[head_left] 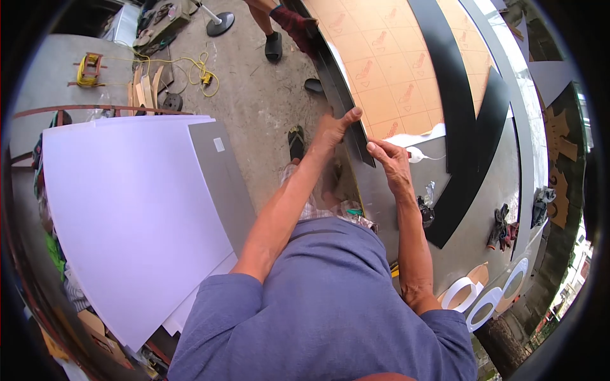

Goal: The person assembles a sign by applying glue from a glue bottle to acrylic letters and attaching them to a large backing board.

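Observation:
A long, narrow black strip (341, 90) runs along the near edge of the work table, its near end between my hands. My left hand (334, 132) grips the strip from its outer side, thumb raised over the top and fingers partly hidden. At the strip's end, my right hand (395, 166) pinches the edge between thumb and fingertips. Further up, another person's gloved hand (296, 26) is at the far part of the same strip. Beside my right hand lies a small white bottle-like item (416, 154) with a thin tip.
Orange printed protective sheeting (387, 70) covers part of the grey table surface (470, 219). Wide black strips (454, 95) cross it. Dark gloves (501, 228) and white rings (460, 293) lie to the right. Large white panels (133, 209) are stacked at left; a yellow cord (184, 61) crosses the floor.

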Tool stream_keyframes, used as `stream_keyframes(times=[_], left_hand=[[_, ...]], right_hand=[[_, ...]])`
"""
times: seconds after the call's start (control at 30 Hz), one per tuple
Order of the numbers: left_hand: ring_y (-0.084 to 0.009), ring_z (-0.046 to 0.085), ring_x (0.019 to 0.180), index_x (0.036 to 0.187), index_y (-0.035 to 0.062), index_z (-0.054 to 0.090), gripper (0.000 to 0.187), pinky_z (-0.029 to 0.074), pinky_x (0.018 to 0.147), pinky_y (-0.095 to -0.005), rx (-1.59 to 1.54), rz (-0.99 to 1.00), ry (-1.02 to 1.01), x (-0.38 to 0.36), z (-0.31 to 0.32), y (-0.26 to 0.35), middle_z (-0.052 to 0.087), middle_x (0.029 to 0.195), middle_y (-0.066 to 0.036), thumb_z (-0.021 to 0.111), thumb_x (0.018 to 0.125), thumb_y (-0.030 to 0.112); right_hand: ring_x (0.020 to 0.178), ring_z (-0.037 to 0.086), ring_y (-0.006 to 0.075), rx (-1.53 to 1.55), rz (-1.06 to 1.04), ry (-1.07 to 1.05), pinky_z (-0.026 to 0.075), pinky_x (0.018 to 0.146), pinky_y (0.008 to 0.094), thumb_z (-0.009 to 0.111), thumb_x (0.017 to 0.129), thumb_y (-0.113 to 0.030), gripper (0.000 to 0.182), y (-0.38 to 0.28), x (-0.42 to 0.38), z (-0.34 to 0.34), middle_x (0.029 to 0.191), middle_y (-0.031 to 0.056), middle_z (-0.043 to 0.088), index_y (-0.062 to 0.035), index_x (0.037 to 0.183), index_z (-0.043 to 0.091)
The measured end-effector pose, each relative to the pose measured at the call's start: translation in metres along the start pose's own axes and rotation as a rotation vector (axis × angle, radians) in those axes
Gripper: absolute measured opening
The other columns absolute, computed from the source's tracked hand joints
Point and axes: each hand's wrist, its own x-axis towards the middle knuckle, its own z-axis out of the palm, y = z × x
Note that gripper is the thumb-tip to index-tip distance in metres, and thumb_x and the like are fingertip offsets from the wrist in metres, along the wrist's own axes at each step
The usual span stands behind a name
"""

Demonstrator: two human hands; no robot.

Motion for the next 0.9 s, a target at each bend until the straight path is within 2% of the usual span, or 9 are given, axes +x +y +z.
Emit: stream_keyframes(times=[0.07, 0.17, 0.23, 0.27, 0.3, 0.53, 0.6, 0.8, 0.9], left_hand=[[-0.0271, 0.065, 0.099, 0.139, 0.0006, 0.042, 0.112, 0.058, 0.079, -0.0419, -0.013, 0.014, -0.015, -0.002, 0.002, 0.003, 0.060, 0.114, -0.015, 0.081, 0.062, 0.072], [-0.0274, 0.064, 0.103, 0.140, 0.0012, 0.042, 0.113, 0.057, 0.081, -0.0427, -0.039, 0.031, -0.020, -0.005, 0.006, 0.010, 0.059, 0.116, -0.015, 0.081, 0.062, 0.072], [-0.0276, 0.062, 0.104, 0.140, 0.0011, 0.042, 0.113, 0.055, 0.083, -0.0443, -0.029, 0.014, -0.021, -0.009, 0.006, 0.014, 0.058, 0.119, -0.015, 0.080, 0.062, 0.073], [-0.0276, 0.062, 0.103, 0.140, 0.0012, 0.042, 0.113, 0.055, 0.083, -0.0447, -0.022, 0.005, -0.019, -0.010, 0.006, 0.016, 0.059, 0.118, -0.015, 0.079, 0.062, 0.073], [-0.0276, 0.062, 0.102, 0.140, 0.0013, 0.042, 0.112, 0.054, 0.083, -0.0451, -0.017, -0.006, -0.017, -0.012, 0.007, 0.017, 0.059, 0.117, -0.015, 0.079, 0.063, 0.074], [-0.0268, 0.065, 0.095, 0.141, 0.0026, 0.043, 0.112, 0.053, 0.082, -0.0446, 0.021, -0.108, -0.042, -0.008, 0.001, 0.008, 0.062, 0.114, -0.014, 0.078, 0.063, 0.075], [-0.0275, 0.065, 0.096, 0.140, 0.0026, 0.044, 0.112, 0.053, 0.081, -0.0440, 0.005, -0.074, -0.029, -0.010, 0.003, 0.014, 0.062, 0.114, -0.015, 0.078, 0.062, 0.076], [-0.0308, 0.065, 0.097, 0.139, 0.0012, 0.044, 0.116, 0.054, 0.079, -0.0426, 0.025, -0.083, -0.025, -0.009, 0.004, 0.007, 0.061, 0.117, -0.019, 0.076, 0.060, 0.079], [-0.0326, 0.064, 0.099, 0.139, -0.0016, 0.044, 0.119, 0.055, 0.079, -0.0431, 0.058, -0.099, -0.015, 0.000, -0.001, 0.001, 0.060, 0.119, -0.022, 0.076, 0.059, 0.081]], right_hand=[[0.089, 0.063, 0.0112, 0.012, 0.002, -0.004, 0.049, 0.085, 0.0260, 0.077, 0.088, -0.032, 0.043, 0.003, 0.001, -0.001, 0.095, 0.0056, 0.073, -0.0018, 0.118, 0.072], [0.097, 0.063, 0.0108, 0.042, 0.040, -0.037, 0.046, 0.092, 0.0261, 0.074, 0.090, -0.030, 0.042, 0.001, 0.000, -0.002, 0.102, 0.0058, 0.073, -0.0001, 0.119, 0.071], [0.097, 0.063, 0.0107, 0.044, 0.035, -0.041, 0.046, 0.092, 0.0260, 0.074, 0.090, -0.030, 0.042, -0.002, -0.001, -0.002, 0.102, 0.0057, 0.073, 0.0001, 0.119, 0.071], [0.096, 0.063, 0.0107, 0.045, 0.034, -0.043, 0.046, 0.092, 0.0259, 0.074, 0.090, -0.030, 0.042, -0.003, -0.001, -0.002, 0.103, 0.0057, 0.073, 0.0002, 0.119, 0.071], [0.088, 0.064, 0.0122, 0.062, 0.003, -0.019, 0.050, 0.085, 0.0270, 0.076, 0.088, -0.032, 0.045, 0.002, 0.001, -0.001, 0.096, 0.0080, 0.073, -0.0007, 0.119, 0.071], [0.092, 0.064, 0.0125, 0.022, 0.009, -0.025, 0.049, 0.088, 0.0276, 0.076, 0.088, -0.032, 0.044, -0.004, -0.001, -0.002, 0.099, 0.0078, 0.073, 0.0003, 0.118, 0.071], [0.096, 0.063, 0.0115, 0.011, 0.014, -0.022, 0.047, 0.090, 0.0262, 0.074, 0.090, -0.029, 0.041, -0.005, -0.001, -0.001, 0.102, 0.0060, 0.073, 0.0004, 0.119, 0.071], [0.092, 0.066, 0.0143, 0.029, 0.036, -0.013, 0.051, 0.085, 0.0289, 0.076, 0.088, -0.032, 0.041, -0.004, -0.003, -0.002, 0.099, 0.0102, 0.075, -0.0006, 0.115, 0.073], [0.088, 0.066, 0.0138, -0.097, -0.104, 0.131, 0.051, 0.083, 0.0292, 0.074, 0.091, -0.032, 0.036, 0.007, -0.012, -0.002, 0.096, 0.0097, 0.074, -0.0009, 0.109, 0.075]])
